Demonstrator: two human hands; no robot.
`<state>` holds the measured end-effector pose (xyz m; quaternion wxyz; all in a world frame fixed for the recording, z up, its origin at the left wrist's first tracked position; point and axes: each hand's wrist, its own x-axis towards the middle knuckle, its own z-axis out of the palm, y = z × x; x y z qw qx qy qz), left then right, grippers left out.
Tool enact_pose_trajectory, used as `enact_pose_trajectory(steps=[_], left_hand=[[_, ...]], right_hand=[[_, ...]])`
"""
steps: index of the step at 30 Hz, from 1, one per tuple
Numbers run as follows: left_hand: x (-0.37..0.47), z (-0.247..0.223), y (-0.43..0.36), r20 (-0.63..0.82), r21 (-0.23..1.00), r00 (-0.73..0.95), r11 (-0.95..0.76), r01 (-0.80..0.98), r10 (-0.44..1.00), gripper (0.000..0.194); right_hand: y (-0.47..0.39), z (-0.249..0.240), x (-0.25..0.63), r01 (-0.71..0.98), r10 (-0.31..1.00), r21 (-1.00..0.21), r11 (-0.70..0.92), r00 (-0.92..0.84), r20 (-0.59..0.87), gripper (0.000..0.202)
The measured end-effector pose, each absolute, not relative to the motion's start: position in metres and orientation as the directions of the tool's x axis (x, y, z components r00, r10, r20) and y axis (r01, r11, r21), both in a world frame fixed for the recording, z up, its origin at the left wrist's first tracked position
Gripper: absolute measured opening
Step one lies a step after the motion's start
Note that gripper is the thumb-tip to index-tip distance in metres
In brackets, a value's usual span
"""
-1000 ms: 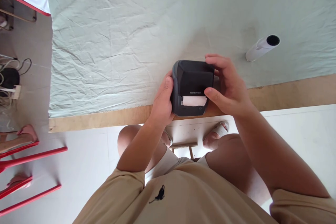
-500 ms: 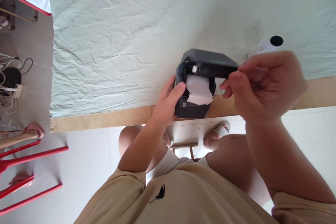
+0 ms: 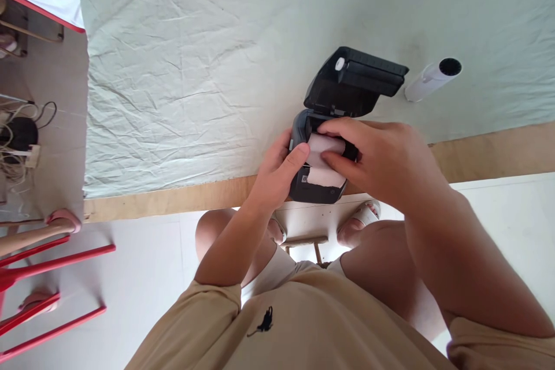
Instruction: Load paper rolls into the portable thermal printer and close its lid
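Observation:
A dark grey printer (image 3: 315, 193) lies at the table's front edge with its black lid (image 3: 356, 82) swung up and back. Inside it sits a white paper roll (image 3: 319, 143), its loose end hanging over the printer's front. My left hand (image 3: 281, 170) grips the printer's left side, the thumb at the edge of the roll. Thumb and fingers of my right hand (image 3: 368, 153) reach into the compartment and close round the roll from the right. The fingertips at the far side are partly hidden inside.
A white cylinder with a black end (image 3: 431, 80) lies on the pale green cloth (image 3: 186, 81), right of the lid. Wooden table edge (image 3: 173, 202) runs in front of me. Red stool legs (image 3: 60, 260), cables (image 3: 15, 144) and another person's foot (image 3: 63, 219) are at left.
The lid has swung from partly open to wide open. My right hand has let go of it and moved left and down onto the paper roll. My left hand stays on the printer.

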<state>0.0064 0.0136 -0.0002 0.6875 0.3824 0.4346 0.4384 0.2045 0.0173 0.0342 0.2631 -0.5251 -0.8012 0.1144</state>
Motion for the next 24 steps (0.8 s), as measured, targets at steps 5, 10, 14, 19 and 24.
enact_pose_trajectory(steps=[5, 10, 14, 19, 24], left_hand=[[0.007, 0.0, 0.013, -0.305, 0.883, 0.193, 0.353, -0.31, 0.933, 0.059], [0.011, 0.003, 0.013, -0.341, 0.844, 0.122, 0.361, -0.398, 0.932, 0.046], [0.012, 0.005, 0.013, -0.366, 0.845, 0.118, 0.383, -0.373, 0.923, 0.044], [0.012, 0.008, 0.014, -0.347, 0.86, 0.111, 0.363, -0.359, 0.931, 0.048], [0.012, 0.01, 0.012, -0.369, 0.858, 0.116, 0.387, -0.338, 0.922, 0.05]], right_hand=[[0.022, 0.05, 0.215, 0.506, 0.939, -0.792, 0.342, -0.208, 0.272, 0.029], [0.04, 0.044, 0.226, 0.047, 0.97, -0.995, 0.086, 0.224, 0.094, 0.019], [0.051, 0.015, 0.232, 0.226, 0.949, -0.968, 0.108, 0.268, 0.168, 0.015], [0.052, -0.01, 0.239, 0.667, 0.931, -0.695, 0.268, 0.008, 0.366, 0.021], [0.044, -0.006, 0.244, 0.749, 0.896, -0.584, 0.313, -0.029, 0.443, 0.042]])
